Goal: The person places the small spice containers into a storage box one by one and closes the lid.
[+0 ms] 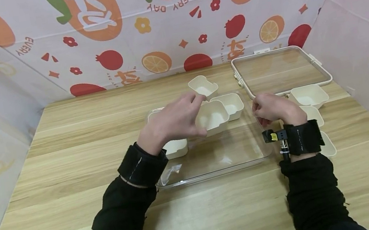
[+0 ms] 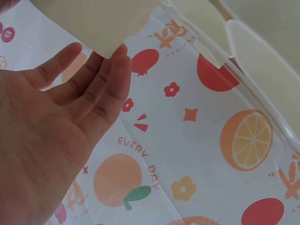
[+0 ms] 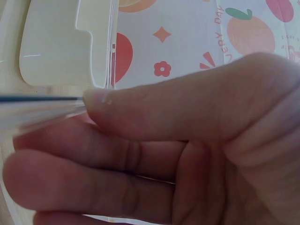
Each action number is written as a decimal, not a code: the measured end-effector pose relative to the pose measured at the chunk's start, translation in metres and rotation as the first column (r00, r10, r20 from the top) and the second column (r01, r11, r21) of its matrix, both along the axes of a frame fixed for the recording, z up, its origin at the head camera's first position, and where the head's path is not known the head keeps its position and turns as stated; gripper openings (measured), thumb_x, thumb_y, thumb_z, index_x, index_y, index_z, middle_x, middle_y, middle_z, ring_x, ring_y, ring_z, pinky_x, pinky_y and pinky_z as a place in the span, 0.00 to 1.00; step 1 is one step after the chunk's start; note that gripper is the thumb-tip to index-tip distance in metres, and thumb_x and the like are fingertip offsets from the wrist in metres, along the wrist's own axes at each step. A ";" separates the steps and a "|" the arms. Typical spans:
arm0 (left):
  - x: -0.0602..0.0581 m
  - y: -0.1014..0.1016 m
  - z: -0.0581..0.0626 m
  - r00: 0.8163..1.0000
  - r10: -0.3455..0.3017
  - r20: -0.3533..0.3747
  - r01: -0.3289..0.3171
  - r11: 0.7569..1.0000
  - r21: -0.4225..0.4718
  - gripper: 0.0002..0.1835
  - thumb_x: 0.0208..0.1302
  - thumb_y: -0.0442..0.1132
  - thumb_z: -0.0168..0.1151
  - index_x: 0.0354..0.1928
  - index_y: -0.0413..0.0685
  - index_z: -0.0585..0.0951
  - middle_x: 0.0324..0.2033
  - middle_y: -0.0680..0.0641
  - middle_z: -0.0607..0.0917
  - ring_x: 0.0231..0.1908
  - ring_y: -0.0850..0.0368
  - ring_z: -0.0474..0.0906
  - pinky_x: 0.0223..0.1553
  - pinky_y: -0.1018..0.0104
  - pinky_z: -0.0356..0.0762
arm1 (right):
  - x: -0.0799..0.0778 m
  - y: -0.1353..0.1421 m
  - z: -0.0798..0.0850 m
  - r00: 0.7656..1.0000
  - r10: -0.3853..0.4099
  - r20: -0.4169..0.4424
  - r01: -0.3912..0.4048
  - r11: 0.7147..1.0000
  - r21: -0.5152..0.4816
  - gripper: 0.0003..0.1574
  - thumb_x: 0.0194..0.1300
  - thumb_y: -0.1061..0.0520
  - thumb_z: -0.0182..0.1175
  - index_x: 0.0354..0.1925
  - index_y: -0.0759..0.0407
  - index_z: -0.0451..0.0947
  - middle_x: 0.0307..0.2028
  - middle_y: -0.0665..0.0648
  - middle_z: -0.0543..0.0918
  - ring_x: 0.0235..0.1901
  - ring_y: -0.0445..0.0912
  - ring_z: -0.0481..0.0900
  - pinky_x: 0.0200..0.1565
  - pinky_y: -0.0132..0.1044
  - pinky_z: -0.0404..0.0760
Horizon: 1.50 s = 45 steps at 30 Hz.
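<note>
My left hand (image 1: 176,119) grips a small cream plastic box (image 1: 213,117) between thumb and fingers, over the clear plastic bin (image 1: 212,174). In the left wrist view the fingertips press against the cream box (image 2: 93,23). At the bin's right side is my right hand (image 1: 275,109), its thumb and finger pinching the clear rim (image 3: 42,107) in the right wrist view. Another cream box (image 1: 232,104) lies just behind the held one. A further cream box (image 1: 176,149) sits in the bin, partly hidden under the left wrist.
One cream box (image 1: 203,86) stands behind the bin. A clear lid with a white frame (image 1: 283,90) lies at the back right. Several cream boxes (image 1: 309,96) line the table's right side, partly behind the right arm. A fruit-print curtain (image 1: 170,24) closes the back.
</note>
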<state>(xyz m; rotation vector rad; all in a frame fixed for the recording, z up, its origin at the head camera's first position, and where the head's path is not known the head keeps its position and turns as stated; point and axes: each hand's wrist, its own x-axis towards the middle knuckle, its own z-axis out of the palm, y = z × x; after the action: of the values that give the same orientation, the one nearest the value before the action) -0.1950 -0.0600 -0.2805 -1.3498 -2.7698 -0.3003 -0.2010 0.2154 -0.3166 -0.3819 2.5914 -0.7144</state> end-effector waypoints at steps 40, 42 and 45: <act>0.009 -0.013 -0.021 1.000 0.013 0.012 -0.011 0.992 -0.127 0.36 0.42 0.48 0.69 0.51 0.39 0.66 0.33 0.45 0.71 0.34 0.52 0.66 0.32 0.59 0.72 | 0.000 -0.001 0.000 1.000 -0.020 0.014 0.020 1.000 0.016 0.08 0.63 0.66 0.46 0.34 0.71 0.72 0.19 0.58 0.78 0.19 0.46 0.76 0.24 0.40 0.78; 0.009 -0.012 -0.020 1.000 0.010 0.009 -0.009 0.990 -0.140 0.35 0.42 0.47 0.69 0.51 0.39 0.67 0.32 0.45 0.71 0.32 0.52 0.67 0.31 0.59 0.72 | 0.000 -0.001 0.000 1.000 -0.025 0.017 0.024 1.000 0.018 0.08 0.63 0.66 0.47 0.34 0.71 0.72 0.19 0.58 0.78 0.20 0.47 0.76 0.24 0.39 0.77; 0.010 -0.010 -0.018 1.000 0.012 0.012 -0.009 0.986 -0.164 0.34 0.43 0.47 0.70 0.50 0.40 0.67 0.32 0.45 0.71 0.30 0.53 0.67 0.30 0.59 0.72 | 0.000 -0.001 0.000 0.999 -0.030 0.025 0.030 0.999 0.018 0.08 0.63 0.66 0.47 0.35 0.71 0.72 0.20 0.59 0.78 0.20 0.47 0.76 0.24 0.39 0.77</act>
<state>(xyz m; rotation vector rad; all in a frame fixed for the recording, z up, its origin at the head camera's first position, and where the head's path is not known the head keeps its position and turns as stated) -0.1848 -0.0697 -0.2988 -1.3698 -2.8668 -0.0828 -0.2008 0.2145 -0.3169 -0.3276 2.5833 -0.7022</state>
